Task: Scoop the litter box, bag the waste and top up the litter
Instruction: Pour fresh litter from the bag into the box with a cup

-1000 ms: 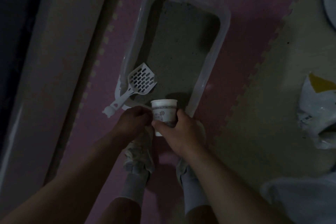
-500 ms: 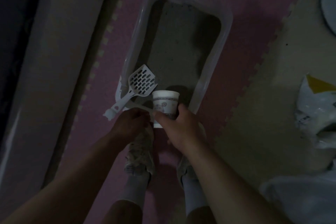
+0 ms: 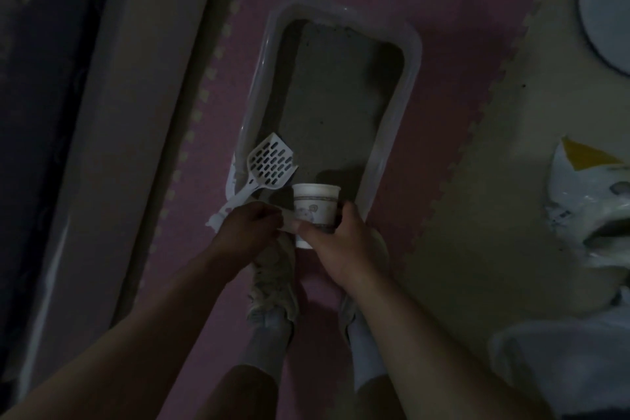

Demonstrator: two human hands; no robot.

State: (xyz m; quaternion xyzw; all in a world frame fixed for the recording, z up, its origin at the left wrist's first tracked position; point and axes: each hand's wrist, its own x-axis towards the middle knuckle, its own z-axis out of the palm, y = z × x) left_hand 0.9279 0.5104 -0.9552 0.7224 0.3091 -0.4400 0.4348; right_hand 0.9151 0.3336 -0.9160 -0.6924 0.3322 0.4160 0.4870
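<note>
Standing at the near end of the translucent rectangular plastic litter box [image 3: 388, 133], the person holds a small white paper cup with a printed band [image 3: 315, 206] just above its near rim. The right hand [image 3: 341, 239] is wrapped round the cup's lower half, fingers curled about the wall and thumb across the front, keeping it upright and mouth up, probably so nothing spills before it is wanted over the grey litter [image 3: 341, 95]. What the cup contains cannot be made out in the dim light. The left hand [image 3: 250, 225] is closed beside the cup, fingers bent inward and apparently pinching a pale strip or edge next to it; exactly what it grips is unclear. The white slotted plastic scoop [image 3: 269, 164] lies untouched, its head resting inside the box's near left corner and its handle propped over the rim, kept within reach. A crumpled white plastic bag with a yellow patch [image 3: 586, 194] sits well apart on the beige mat at right, presumably for the waste or fresh litter.
</note>
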